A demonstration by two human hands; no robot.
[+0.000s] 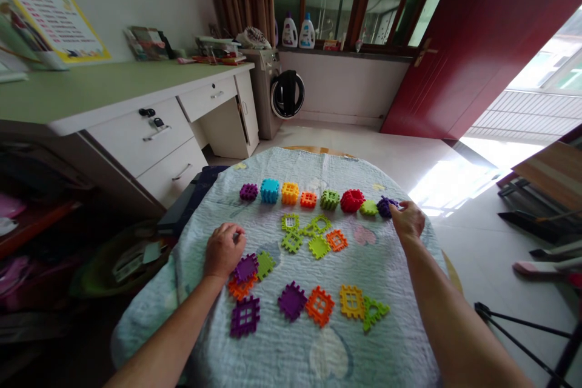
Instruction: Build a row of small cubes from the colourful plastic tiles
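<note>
My right hand [410, 219] pinches a dark purple interlocking block [385, 207] at the right end of a row. Left of it in the row are a lime tile [368, 208], a red block [352, 200], a green block [330, 199] and several others. My left hand [225, 250] rests on the cloth, fingers curled in, with nothing visible in them. Nearest to it lie a purple tile [246, 268], a green tile [265, 265] and an orange tile [242, 287], partly overlapping.
A pale patterned cloth [327, 345] covers the round table. Several lime tiles [319, 247] lie mid-table; a purple tile [291, 301], an orange window tile [320, 306] and a yellow window tile [351, 301] lie nearer. A desk [136, 85] stands left, a washing machine [266, 88] behind.
</note>
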